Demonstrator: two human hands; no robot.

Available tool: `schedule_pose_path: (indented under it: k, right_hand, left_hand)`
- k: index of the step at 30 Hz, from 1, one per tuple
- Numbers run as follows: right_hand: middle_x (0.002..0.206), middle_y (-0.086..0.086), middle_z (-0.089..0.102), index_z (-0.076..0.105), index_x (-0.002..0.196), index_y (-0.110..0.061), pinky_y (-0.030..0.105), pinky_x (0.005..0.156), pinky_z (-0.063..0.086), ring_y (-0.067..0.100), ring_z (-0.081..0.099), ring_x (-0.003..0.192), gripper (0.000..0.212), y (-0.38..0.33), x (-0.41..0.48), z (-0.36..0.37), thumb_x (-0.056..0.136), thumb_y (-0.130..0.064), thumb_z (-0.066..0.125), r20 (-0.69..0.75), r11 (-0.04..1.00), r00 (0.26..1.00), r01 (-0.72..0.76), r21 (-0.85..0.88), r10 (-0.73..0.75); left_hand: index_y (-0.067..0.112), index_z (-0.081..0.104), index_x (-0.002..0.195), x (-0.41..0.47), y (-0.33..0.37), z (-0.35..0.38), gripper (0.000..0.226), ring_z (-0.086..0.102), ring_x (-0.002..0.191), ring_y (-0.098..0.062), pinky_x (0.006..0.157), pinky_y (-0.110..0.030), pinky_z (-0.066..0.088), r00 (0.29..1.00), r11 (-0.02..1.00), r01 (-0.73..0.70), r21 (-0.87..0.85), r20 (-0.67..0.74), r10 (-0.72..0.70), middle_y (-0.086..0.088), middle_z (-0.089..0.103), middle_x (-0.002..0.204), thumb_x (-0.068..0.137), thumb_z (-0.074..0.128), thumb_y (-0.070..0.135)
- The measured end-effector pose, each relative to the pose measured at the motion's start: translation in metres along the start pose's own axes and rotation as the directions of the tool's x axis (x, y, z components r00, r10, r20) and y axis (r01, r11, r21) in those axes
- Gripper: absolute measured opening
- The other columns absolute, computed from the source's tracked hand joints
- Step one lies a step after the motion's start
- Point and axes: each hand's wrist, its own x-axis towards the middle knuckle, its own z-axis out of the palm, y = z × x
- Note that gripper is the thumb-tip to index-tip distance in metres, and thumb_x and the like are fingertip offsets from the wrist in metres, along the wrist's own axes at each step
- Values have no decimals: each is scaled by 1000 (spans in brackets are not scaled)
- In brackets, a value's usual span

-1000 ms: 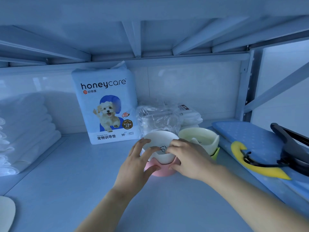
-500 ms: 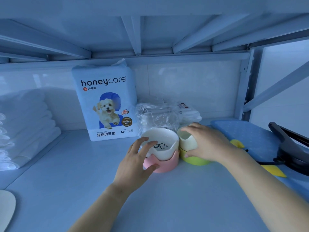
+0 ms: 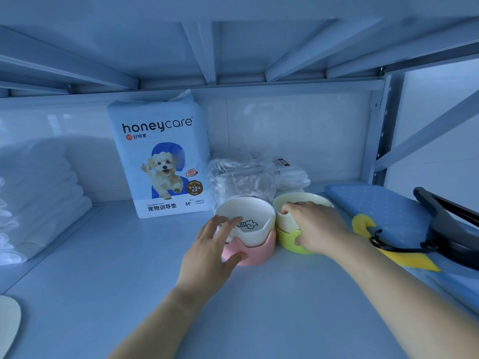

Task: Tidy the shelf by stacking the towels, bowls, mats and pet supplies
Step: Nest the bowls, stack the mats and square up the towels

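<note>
Two pet bowls stand side by side on the shelf board (image 3: 103,294). The white bowl on a pink base (image 3: 255,235) is on the left; my left hand (image 3: 212,251) grips its near side, thumb on the pink base and fingers over the rim. The cream bowl on a green base (image 3: 290,221) is on the right; my right hand (image 3: 315,228) grips it, fingers over the rim and thumb on the green base. A pack of pet training pads (image 3: 162,156) stands upright behind. Folded white towels (image 3: 36,198) are stacked at the left.
Clear plastic-wrapped packs (image 3: 248,177) lie behind the bowls against the back wall. A blue dotted mat (image 3: 383,206) lies at the right with a yellow piece (image 3: 363,224) and a black tool (image 3: 451,224) on it. A pale rounded object (image 3: 7,325) sits at the lower left.
My right hand left the pink-based bowl, moved right and took hold of the green-based bowl. My left hand has stayed on the pink-based bowl.
</note>
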Motion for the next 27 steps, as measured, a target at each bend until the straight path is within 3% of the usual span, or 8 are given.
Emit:
schedule_pose_path:
  k: [27]
  right_hand:
    - [117, -3, 57, 41, 123, -27, 32, 71, 44, 23, 56, 103, 57, -4, -4, -7, 75, -14, 70, 34, 999, 999, -1, 37, -1]
  left_hand:
    - [53, 31, 130, 2, -3, -1, 68, 28, 118, 6, 68, -19, 41, 999, 999, -39, 20, -5, 39, 20, 38, 132, 75, 70, 44]
